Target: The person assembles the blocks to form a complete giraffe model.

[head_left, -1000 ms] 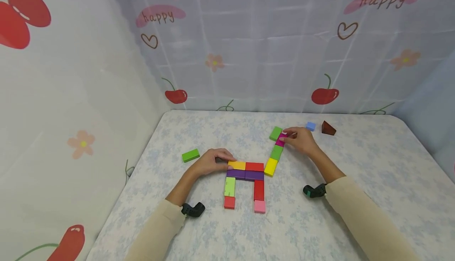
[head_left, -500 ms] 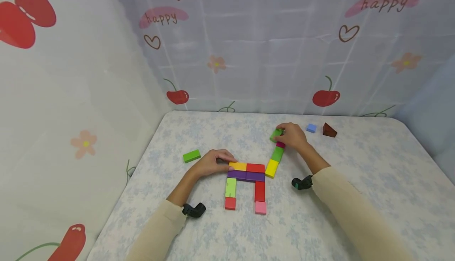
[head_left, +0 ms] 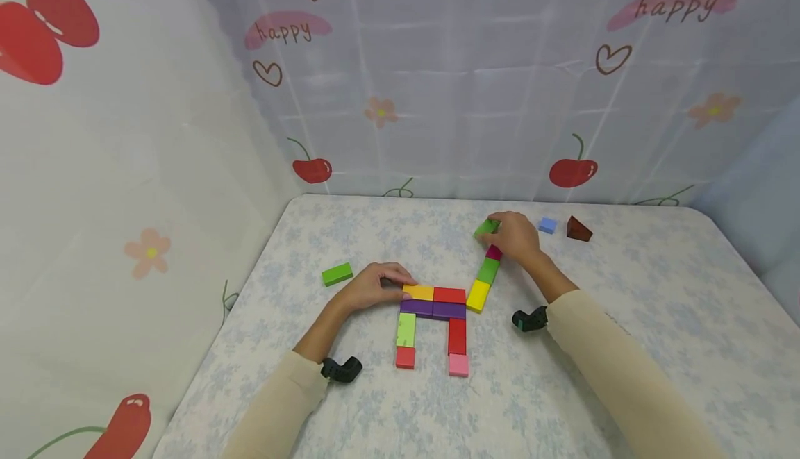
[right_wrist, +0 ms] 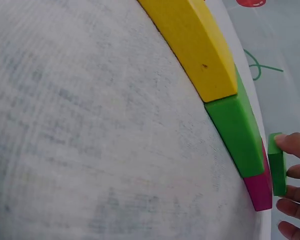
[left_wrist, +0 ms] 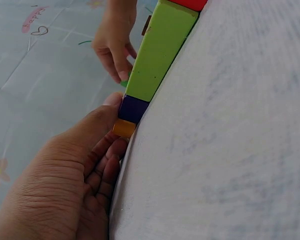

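Observation:
In the head view my right hand (head_left: 515, 236) pinches a green block (head_left: 485, 228) between thumb and fingers. The right wrist view shows this green block (right_wrist: 277, 165) beside the end of a slanting row: magenta (right_wrist: 259, 191), green (right_wrist: 237, 132) and yellow (right_wrist: 195, 47) blocks. My left hand (head_left: 369, 287) holds the left end of the orange block (head_left: 418, 293), its thumb near the purple block (head_left: 415, 307) below. In the left wrist view the thumb lies by the purple block (left_wrist: 134, 109) and the fingers curl by the orange block (left_wrist: 124, 128).
A red block (head_left: 448, 295) continues the orange one. Two legs hang below: light green (head_left: 405, 330) over red (head_left: 405, 357), and red (head_left: 457, 337) over pink (head_left: 458, 365). A loose green block (head_left: 337, 274) lies left; a blue block (head_left: 547, 226) and brown wedge (head_left: 578, 229) lie back right.
My right hand has left the magenta block and taken hold of the green block at the row's far end, shifting it slightly away. My left hand stays in place.

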A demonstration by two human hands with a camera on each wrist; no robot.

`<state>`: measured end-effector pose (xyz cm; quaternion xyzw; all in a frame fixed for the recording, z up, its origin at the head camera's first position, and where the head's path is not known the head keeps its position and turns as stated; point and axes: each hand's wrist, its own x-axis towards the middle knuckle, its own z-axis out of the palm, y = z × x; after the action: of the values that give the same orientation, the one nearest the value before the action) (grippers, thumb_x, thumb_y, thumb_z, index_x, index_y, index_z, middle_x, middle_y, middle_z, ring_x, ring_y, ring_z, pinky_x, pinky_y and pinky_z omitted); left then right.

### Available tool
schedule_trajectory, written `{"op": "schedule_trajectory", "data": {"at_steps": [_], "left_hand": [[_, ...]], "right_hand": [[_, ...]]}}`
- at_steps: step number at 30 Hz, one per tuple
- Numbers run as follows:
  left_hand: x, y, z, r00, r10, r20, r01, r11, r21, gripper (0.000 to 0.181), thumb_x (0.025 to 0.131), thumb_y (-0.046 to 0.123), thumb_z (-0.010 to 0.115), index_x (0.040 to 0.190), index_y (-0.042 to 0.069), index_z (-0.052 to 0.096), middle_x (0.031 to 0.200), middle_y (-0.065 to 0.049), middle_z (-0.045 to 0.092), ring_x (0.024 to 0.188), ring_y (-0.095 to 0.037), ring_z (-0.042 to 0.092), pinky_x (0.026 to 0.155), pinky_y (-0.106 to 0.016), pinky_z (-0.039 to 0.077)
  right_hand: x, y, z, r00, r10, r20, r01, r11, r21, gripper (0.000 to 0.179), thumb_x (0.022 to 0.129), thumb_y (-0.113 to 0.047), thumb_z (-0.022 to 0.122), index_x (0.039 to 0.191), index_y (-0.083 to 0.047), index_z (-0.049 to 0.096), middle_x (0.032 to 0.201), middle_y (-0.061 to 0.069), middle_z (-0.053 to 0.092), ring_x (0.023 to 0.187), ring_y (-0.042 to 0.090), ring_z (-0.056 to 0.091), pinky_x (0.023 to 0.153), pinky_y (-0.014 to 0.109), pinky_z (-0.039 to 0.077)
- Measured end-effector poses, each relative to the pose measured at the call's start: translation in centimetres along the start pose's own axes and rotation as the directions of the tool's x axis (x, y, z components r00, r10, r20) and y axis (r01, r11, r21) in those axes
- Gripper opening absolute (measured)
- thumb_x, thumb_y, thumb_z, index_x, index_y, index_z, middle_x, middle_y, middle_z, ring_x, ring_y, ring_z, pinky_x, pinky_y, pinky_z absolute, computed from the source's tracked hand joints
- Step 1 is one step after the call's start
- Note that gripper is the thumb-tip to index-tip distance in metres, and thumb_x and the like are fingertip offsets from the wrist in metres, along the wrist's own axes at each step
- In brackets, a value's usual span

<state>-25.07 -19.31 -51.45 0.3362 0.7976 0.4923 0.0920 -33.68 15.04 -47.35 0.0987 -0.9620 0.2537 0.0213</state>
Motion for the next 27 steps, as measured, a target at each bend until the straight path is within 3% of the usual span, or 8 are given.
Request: {"op": "schedule_trajectory", "data": {"at_steps": [5,9,13,19,27], "left_hand": [[-0.2,2.1,-0.2,1.0,0.0,0.011,0.0,1.0,-0.017,0.028,0.089,0.002,0.078,0.116,-0.001,0.076,0.115,-0.016,0.071,0.108,-0.027,0.063,0.096,-0.039,0.05],[-0.1,0.7,0.0,1.0,-0.004,0.007,0.004,1.0,0.008,0.029,0.089,0.005,0.078,0.118,0.002,0.076,0.116,-0.014,0.071,0.109,-0.026,0.063,0.096,-0.039,0.05],[0.0,-0.7,0.1,1.0,-0.017,-0.001,0.017,1.0,0.022,0.029,0.089,0.009,0.08,0.118,0.008,0.077,0.116,-0.007,0.072,0.11,-0.023,0.063,0.097,-0.039,0.05],[0.0,-1.0,0.0,1.0,-0.01,-0.001,0.01,1.0,0.001,0.029,0.088,0.014,0.082,0.117,0.015,0.079,0.114,0.001,0.072,0.109,-0.017,0.063,0.097,-0.035,0.05],[0.1,-1.1,0.0,1.0,-0.012,0.005,0.012,1.0,0.011,0.027,0.089,0.016,0.081,0.116,0.018,0.079,0.113,0.005,0.072,0.108,-0.014,0.063,0.096,-0.033,0.05]], "right_hand": [[0.1,1.3,-0.9,0.998,0.028,-0.063,-0.023,0.997,0.08,0.055,0.092,-0.028,0.075,0.137,0.0,0.062,0.122,0.022,0.066,0.099,0.036,0.06,0.076,0.044,0.054],[-0.1,2.9,-1.4,0.996,0.018,-0.092,-0.007,0.993,0.121,0.057,0.093,-0.025,0.075,0.138,0.005,0.059,0.122,0.024,0.065,0.095,0.035,0.062,0.07,0.039,0.055],[-0.3,4.2,-1.5,0.996,0.012,-0.087,-0.002,0.994,0.11,0.056,0.092,-0.02,0.076,0.135,0.01,0.059,0.119,0.027,0.065,0.093,0.034,0.061,0.072,0.037,0.051],[-0.2,5.2,-1.6,1.0,0.007,-0.028,-0.004,0.995,0.095,0.052,0.093,-0.018,0.075,0.134,0.009,0.06,0.103,0.024,0.065,0.085,0.032,0.055,0.067,0.034,0.045],[0.1,5.9,-1.3,0.998,-0.041,-0.04,0.046,0.988,0.147,0.039,0.097,-0.013,0.069,0.129,0.009,0.064,0.115,0.03,0.067,0.096,0.04,0.065,0.067,0.035,0.051]]}}
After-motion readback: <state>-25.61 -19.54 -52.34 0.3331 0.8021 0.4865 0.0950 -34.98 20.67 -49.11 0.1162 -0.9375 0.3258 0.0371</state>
